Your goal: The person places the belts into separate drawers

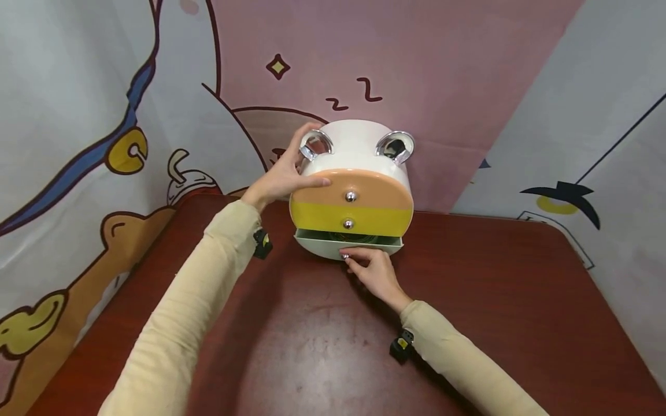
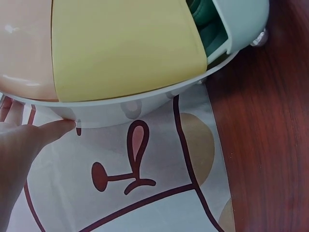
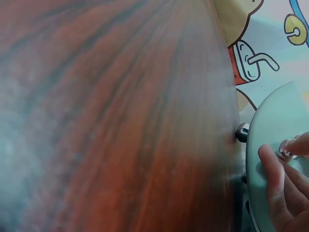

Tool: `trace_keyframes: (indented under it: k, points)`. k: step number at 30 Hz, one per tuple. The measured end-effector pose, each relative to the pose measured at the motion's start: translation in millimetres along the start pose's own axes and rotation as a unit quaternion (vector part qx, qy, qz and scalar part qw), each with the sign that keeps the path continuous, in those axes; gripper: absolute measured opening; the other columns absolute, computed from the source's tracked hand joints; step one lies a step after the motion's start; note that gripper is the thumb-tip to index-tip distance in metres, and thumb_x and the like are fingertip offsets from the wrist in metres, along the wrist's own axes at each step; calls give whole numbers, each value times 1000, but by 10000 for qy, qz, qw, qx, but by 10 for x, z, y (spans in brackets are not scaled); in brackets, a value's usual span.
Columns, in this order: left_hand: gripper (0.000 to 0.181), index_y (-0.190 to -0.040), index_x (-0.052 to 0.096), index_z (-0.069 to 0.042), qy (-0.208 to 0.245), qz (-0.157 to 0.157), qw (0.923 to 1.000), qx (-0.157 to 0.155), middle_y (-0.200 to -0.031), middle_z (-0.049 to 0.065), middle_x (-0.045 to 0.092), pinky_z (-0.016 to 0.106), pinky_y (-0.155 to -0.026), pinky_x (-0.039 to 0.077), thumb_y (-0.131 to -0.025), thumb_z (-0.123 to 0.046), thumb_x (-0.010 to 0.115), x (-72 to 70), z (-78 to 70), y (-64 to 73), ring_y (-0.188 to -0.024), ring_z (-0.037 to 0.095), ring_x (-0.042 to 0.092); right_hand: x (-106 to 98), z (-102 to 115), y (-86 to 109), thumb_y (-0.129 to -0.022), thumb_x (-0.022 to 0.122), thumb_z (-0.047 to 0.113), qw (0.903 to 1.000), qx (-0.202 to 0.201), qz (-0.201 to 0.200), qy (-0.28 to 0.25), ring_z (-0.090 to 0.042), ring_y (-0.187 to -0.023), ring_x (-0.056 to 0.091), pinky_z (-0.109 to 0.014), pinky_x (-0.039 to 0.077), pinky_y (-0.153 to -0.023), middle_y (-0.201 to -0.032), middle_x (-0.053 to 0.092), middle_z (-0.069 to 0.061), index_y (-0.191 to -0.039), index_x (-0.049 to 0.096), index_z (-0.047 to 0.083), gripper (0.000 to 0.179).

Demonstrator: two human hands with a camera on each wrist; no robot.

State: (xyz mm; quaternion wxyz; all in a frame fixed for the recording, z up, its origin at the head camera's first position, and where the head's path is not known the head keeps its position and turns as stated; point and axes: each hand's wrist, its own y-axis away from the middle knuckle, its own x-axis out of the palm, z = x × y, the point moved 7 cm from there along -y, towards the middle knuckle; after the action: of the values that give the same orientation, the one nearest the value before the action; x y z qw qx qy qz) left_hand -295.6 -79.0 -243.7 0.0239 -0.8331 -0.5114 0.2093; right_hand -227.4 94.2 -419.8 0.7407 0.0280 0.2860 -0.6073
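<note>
A small drawer box (image 1: 359,144) stands at the back of the table, white on top with two shiny silver ears. Its front has an orange drawer (image 1: 317,188), a yellow drawer (image 1: 317,216) and a pale green bottom drawer (image 1: 314,245) pulled partly out. My left hand (image 1: 281,176) grips the box's upper left side by one ear, thumb toward the front; its other fingers are partly hidden. With thumb and fingertips my right hand (image 1: 376,273) pinches the bottom drawer's silver knob (image 3: 285,151). Something dark green (image 2: 205,21) shows inside that drawer in the left wrist view.
The box rests on a reddish-brown wooden table (image 1: 494,300). Close behind it hangs a cartoon-printed cloth (image 1: 426,63), which also covers both sides. In the right wrist view, a small dark round foot (image 3: 243,132) shows under the box.
</note>
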Motion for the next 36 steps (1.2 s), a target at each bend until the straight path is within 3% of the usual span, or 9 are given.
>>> trace_keyframes:
  k: [11, 20, 36]
  points:
    - [98, -151, 14, -22, -13, 45, 9999, 96, -144, 11, 33, 48, -89, 47, -79, -2, 77, -6, 12, 9, -118, 33, 48, -23, 10, -51, -89, 69, 14, 9955, 316, -285, 848, -9, -37, 51, -32, 44, -47, -64, 68, 2, -108, 76, 23, 22]
    - [98, -150, 15, -25, -145, 40, 9999, -28, -145, 10, 32, 49, -90, 46, -78, -5, 79, -20, 29, 10, -119, 33, 48, -28, 32, -102, -88, 70, 18, 9904, 333, -391, 1282, -10, -47, 45, -33, 38, -44, -96, 72, 9, -105, 77, 26, 20]
    - [97, -150, 16, -25, 100, 153, 9998, -72, -140, 14, 37, 46, -80, 52, -78, -1, 77, -13, 1, -6, -110, 36, 53, -70, 30, -175, -88, 71, 21, 9878, 613, -350, 1386, -12, -53, 45, -34, 39, -46, -101, 71, 9, -102, 78, 27, 17]
